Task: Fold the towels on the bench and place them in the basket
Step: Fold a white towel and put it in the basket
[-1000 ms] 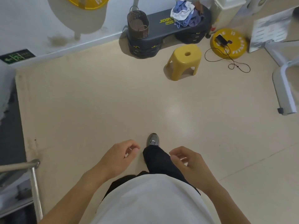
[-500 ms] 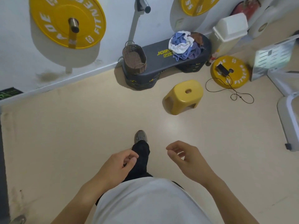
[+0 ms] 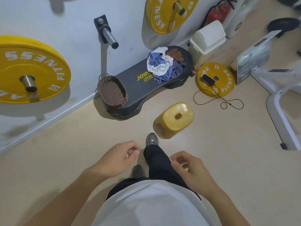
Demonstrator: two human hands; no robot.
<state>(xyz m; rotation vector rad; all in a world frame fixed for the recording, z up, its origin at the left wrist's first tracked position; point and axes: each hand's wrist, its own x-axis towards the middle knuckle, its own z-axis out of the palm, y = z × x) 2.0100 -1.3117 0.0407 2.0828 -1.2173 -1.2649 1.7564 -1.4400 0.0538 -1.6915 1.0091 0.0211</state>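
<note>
A crumpled heap of towels (image 3: 162, 64), white, blue, purple and brown, lies on the right end of a dark grey step bench (image 3: 138, 88) against the wall. A brown wicker basket (image 3: 112, 92) stands empty on the bench's left end. My left hand (image 3: 117, 158) and my right hand (image 3: 190, 168) hang low in front of my body, well short of the bench. Both hold nothing, with the fingers loosely curled.
A yellow plastic stool (image 3: 175, 119) stands on the floor between me and the bench. A yellow weight plate (image 3: 215, 79) with a phone and cable lies to the right, beside a white bin (image 3: 206, 39) and a white machine frame (image 3: 280, 101). Plates hang on wall pegs (image 3: 107, 35).
I have walked closer to the bench, so bench, basket and stool appear larger and lower in view. Both hands stay empty in front of me.
</note>
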